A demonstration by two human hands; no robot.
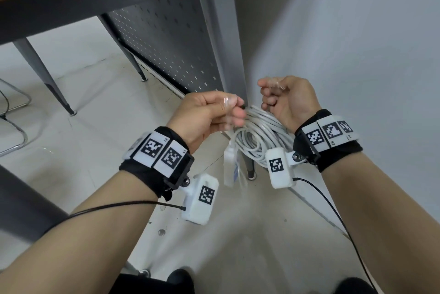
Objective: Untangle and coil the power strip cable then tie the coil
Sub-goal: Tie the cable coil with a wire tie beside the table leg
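White cable coil [257,136] hangs between and just below both hands, power strip [230,166] dangling under it. Left hand [204,115] fingers curled, pinching a blurred clear tie; right hand [288,100] curled, pinching the other end. Desk leg [223,39] and perforated panel [166,39] behind hands, wall [357,55] right.

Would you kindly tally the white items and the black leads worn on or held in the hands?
White cable coil: 1
White marker boxes hanging at the wrists: 2
Black leads: 2
Total: 5

Head cam, fwd-down, close over hands [247,108]
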